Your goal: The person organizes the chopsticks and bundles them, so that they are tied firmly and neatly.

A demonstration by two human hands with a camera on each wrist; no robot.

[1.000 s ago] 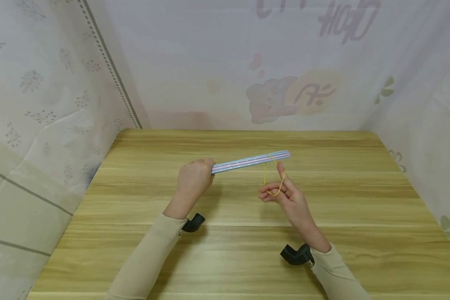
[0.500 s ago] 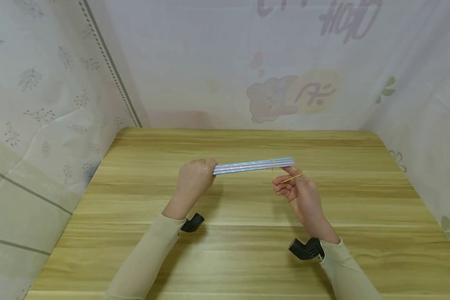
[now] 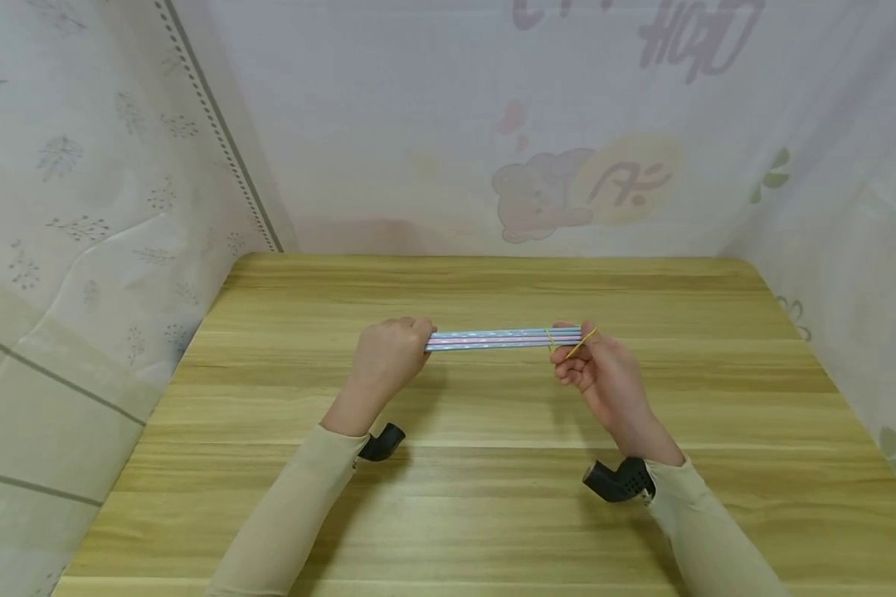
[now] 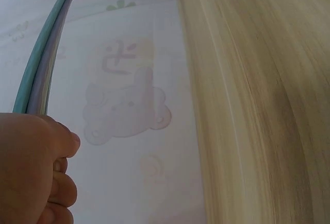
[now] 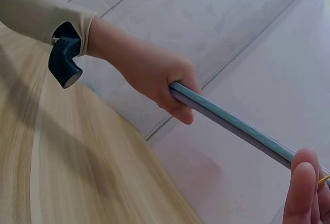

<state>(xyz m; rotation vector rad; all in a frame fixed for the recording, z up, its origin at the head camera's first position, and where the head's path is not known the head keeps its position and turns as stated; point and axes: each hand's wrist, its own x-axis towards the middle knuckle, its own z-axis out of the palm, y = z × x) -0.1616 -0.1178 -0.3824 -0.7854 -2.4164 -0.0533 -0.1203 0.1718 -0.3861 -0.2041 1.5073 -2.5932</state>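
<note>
Pencils (image 3: pixel 496 338) hang level above the table (image 3: pixel 493 497), one end clenched in the left hand (image 3: pixel 384 361); the right hand (image 3: pixel 601 373) pinches the other end, stretching a rubber band (image 3: pixel 577 346). Any slip and that band snaps off or scatters them.

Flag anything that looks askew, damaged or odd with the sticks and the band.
Nothing stands out. The left hand grips one end of the straight, even bundle of sticks; the right hand holds the yellow rubber band near the other end, unbroken.
</note>
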